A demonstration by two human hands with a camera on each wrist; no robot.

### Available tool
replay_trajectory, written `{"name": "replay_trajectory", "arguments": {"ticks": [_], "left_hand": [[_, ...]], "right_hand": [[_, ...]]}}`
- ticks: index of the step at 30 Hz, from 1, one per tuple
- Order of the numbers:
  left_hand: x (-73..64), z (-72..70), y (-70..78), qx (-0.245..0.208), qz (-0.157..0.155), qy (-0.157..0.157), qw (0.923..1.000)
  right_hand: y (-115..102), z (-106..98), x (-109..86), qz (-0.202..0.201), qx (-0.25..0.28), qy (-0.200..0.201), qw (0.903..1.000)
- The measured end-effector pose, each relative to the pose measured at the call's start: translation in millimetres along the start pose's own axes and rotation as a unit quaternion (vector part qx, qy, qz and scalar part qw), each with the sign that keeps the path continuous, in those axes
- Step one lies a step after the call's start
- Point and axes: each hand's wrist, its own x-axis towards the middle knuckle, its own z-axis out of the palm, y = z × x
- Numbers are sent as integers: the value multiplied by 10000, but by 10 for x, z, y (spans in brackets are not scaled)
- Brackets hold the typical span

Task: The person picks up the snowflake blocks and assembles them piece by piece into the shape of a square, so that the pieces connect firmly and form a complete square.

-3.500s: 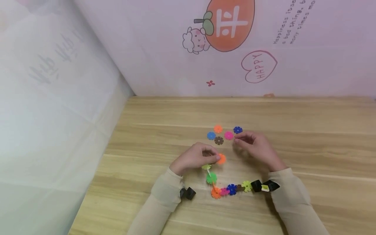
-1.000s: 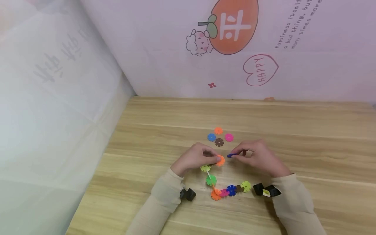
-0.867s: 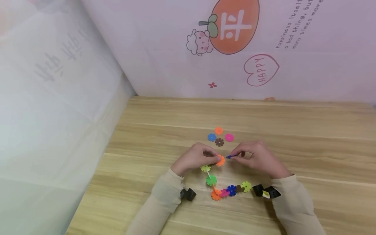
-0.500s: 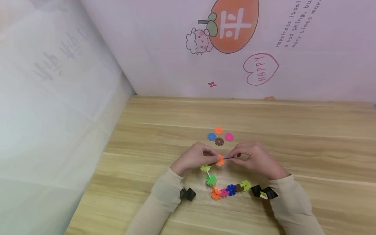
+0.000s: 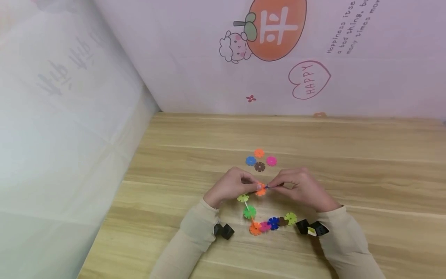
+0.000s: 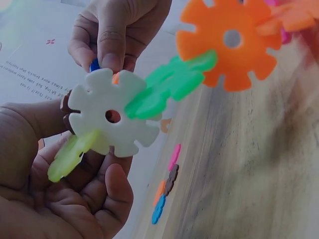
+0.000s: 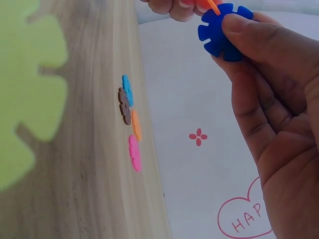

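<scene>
My left hand (image 5: 230,188) pinches an orange interlocking disc (image 5: 260,192) at one end of a chain of notched plastic discs. Opposite it, my right hand (image 5: 302,188) pinches a dark blue disc (image 7: 213,36) between thumb and fingers. The blue disc's edge meets the orange one at a notch, the two standing crosswise. From the left hand the chain runs through a yellow-green disc (image 5: 242,198), a white disc (image 6: 94,117), a green disc (image 5: 249,212) and another orange disc (image 5: 255,229). It then bends right through pink, blue and brown to a yellow-green end disc (image 5: 290,219).
Beyond the hands, loose discs lie flat on the wooden table (image 5: 188,155): orange (image 5: 259,153), light blue (image 5: 250,161), pink (image 5: 271,161) and brown (image 5: 259,166). A printed sheet (image 5: 195,58) rises at the table's back edge, a white one (image 5: 69,155) at left.
My right hand has picked up the dark blue disc from beside the pink one and brought it toward me and left, against the orange disc. The left hand has kept its pinch, nearly still.
</scene>
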Motion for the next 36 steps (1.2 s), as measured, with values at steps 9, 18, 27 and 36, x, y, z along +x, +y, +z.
{"name": "replay_trajectory", "arguments": {"ticks": [9, 18, 27, 36], "left_hand": [[5, 0, 7, -385, -192, 43, 9991], [7, -29, -15, -373, -56, -105, 9992], [6, -70, -34, -494, -53, -332, 9982], [10, -78, -65, -535, -140, -366, 9978]], "right_hand": [[11, 46, 14, -461, 340, 309, 9979], [-8, 78, 21, -261, 225, 268, 9990], [-11, 78, 36, -22, -282, 51, 9996], [-24, 71, 27, 221, -561, -66, 9982]]}}
